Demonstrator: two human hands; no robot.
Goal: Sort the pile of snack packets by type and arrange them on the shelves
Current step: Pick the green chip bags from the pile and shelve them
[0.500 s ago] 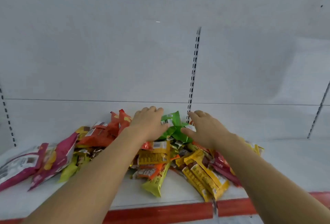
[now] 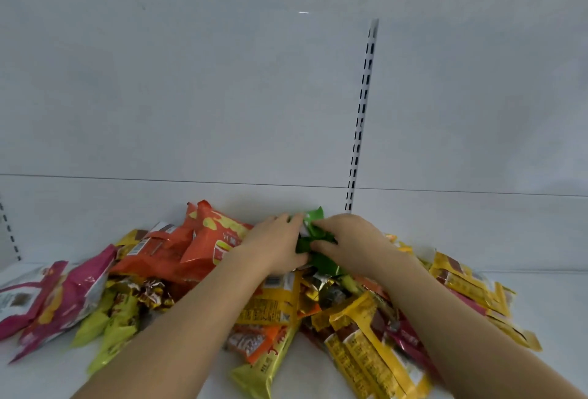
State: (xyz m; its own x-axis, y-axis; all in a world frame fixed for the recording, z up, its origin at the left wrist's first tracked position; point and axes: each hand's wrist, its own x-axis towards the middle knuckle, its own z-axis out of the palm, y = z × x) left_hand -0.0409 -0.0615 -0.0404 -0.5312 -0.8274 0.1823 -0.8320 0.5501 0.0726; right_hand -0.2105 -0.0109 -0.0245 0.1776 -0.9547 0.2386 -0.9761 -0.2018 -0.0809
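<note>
The green snack packets sit atop the pile of packets on the white shelf, near its back wall. Both hands have closed in since half a second ago: the left hand and right hand now grasp the green packets from either side, fingers curled around them.

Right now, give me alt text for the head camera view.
Two bare hands, the left hand and the right hand, gather green packets at the back of a mixed pile of snack packets on a white shelf. Orange packets and pink packets lie left, yellow packets right.
</note>
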